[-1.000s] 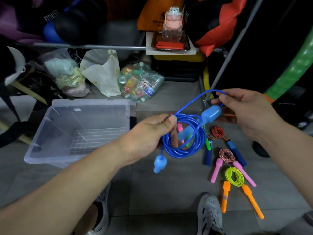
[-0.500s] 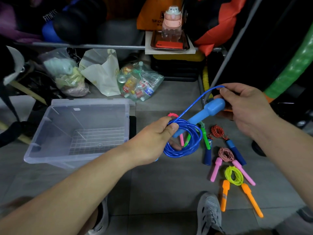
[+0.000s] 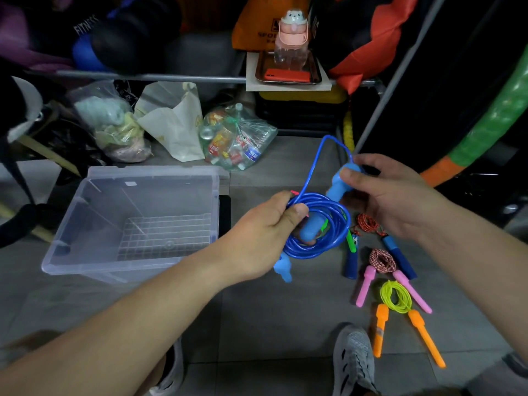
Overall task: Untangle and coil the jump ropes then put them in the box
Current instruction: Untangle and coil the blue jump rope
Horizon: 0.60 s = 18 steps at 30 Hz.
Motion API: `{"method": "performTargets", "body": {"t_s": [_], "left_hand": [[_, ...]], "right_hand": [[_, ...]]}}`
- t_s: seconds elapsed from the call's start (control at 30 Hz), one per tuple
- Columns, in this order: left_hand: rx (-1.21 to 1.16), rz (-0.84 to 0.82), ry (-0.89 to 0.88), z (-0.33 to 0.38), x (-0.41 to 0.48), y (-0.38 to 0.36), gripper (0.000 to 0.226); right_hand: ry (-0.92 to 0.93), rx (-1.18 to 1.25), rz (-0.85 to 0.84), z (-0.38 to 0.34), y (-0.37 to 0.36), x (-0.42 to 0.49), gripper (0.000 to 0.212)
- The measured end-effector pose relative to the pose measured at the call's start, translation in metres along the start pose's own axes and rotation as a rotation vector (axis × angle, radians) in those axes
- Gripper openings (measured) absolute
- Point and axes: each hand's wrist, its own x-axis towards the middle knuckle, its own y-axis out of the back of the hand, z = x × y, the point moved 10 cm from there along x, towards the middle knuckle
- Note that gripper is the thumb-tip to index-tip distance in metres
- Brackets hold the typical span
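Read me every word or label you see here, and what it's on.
"FITNESS": dark bag.
"SPO", rest hidden: orange bag.
Bottle labels, sticker on box: too blurred to read.

A grey mesh sneaker with dark oval cut-outs is seen at bottom centre-right, and a second grey sneaker is partly hidden at bottom centre-left. The forearms are left uncovered down to the left hand and right hand.
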Motion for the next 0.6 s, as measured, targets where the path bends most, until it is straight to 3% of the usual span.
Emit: {"method": "performTargets", "body": {"t_s": [0.13, 0.27, 0.4, 0.5, 0.6], "left_hand": [[0.083, -0.021, -0.034, 0.008, -0.002, -0.003, 0.021], [0.143, 0.002, -0.049, 0.010, -0.003, 0.002, 0.023], [0.192, 0.024, -0.045, 0.006, -0.004, 0.004, 0.023], [0.190, 0.023, -0.036, 0.005, -0.004, 0.002, 0.024], [0.141, 0.011, -0.012, 0.003, -0.002, 0.001, 0.024]], "right_hand": [[-0.104, -0.138, -0.157, 0.020, -0.026, -0.013, 0.043], [-0.177, -0.090, -0.244, 0.029, -0.044, -0.021, 0.036], [-0.248, -0.203, -0.332, 0.036, -0.052, -0.029, 0.074], [-0.163, -0.232, -0.249, 0.031, -0.042, -0.026, 0.022], [-0.165, -0.144, -0.243, 0.029, -0.040, -0.026, 0.027]]}}
